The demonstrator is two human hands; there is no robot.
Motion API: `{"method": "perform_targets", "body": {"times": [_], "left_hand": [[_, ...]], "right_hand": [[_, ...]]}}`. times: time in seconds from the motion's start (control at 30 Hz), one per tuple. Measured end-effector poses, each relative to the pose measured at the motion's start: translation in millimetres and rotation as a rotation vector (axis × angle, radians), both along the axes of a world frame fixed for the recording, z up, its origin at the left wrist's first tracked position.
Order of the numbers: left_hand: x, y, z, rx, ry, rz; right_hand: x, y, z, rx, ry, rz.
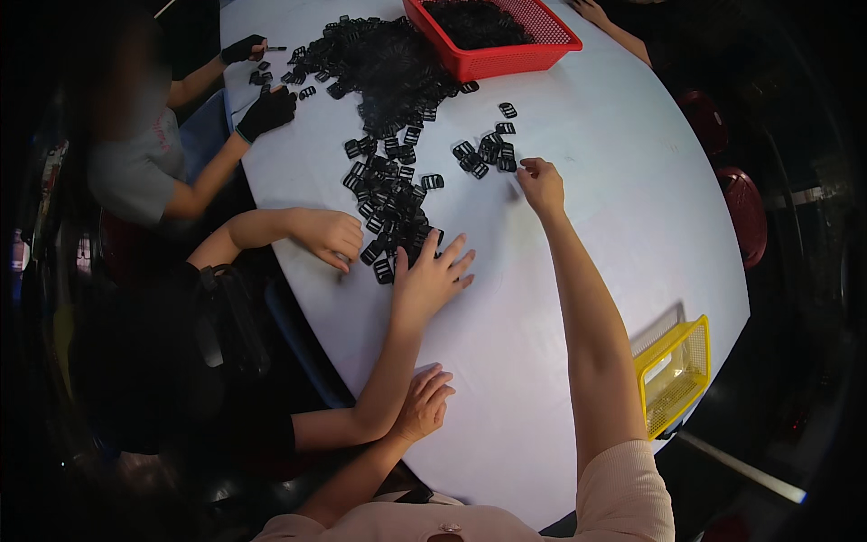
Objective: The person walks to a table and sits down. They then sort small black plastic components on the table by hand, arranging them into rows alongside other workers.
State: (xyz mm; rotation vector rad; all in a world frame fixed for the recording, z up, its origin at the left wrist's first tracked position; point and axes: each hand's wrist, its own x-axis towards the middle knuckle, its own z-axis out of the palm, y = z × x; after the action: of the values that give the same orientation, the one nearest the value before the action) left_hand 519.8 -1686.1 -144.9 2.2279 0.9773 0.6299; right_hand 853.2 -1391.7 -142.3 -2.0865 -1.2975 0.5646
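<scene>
Right fingers [534, 163] curl beside black buckles [479, 166] (grip unclear); left fingers [441, 395] bend loosely beside a co-worker's forearm [380, 375].

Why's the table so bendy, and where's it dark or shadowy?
In the head view, the fisheye lens bends the white table's edges; there too, the picture's rim goes nearly black, the yellow basket casts a soft shadow, and the far black buckles merge into dark clutter.

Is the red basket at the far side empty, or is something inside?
Not empty: a heap of black pieces shows inside the red basket. The picture's upper edge crops it, so exact fullness cannot be told.
</scene>
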Motion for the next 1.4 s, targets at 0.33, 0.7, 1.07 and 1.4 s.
{"method": "perform_targets", "body": {"times": [0.33, 0.7, 1.07, 1.4], "left_hand": [[-1.3, 3.4, 4.4, -0.066, 0.1, -0.002], [-7.0, -0.6, -7.1, -0.153, 0.032, -0.025], [-2.4, 4.0, -2.4, -0.074, 0.068, -0.022], [-1.7, -3.3, -0.8, -0.034, 0.046, 0.008]], "right_hand": [[-76.0, 150.8, 6.4, 0.395, -0.387, 0.488], [-129.5, 215.9, -8.3, -0.031, -0.472, 0.346], [-114.0, 64.8, 13.1, 0.034, -0.427, 0.804], [-109.4, -177.5, 46.9, 0.039, -0.147, 0.718]]}}
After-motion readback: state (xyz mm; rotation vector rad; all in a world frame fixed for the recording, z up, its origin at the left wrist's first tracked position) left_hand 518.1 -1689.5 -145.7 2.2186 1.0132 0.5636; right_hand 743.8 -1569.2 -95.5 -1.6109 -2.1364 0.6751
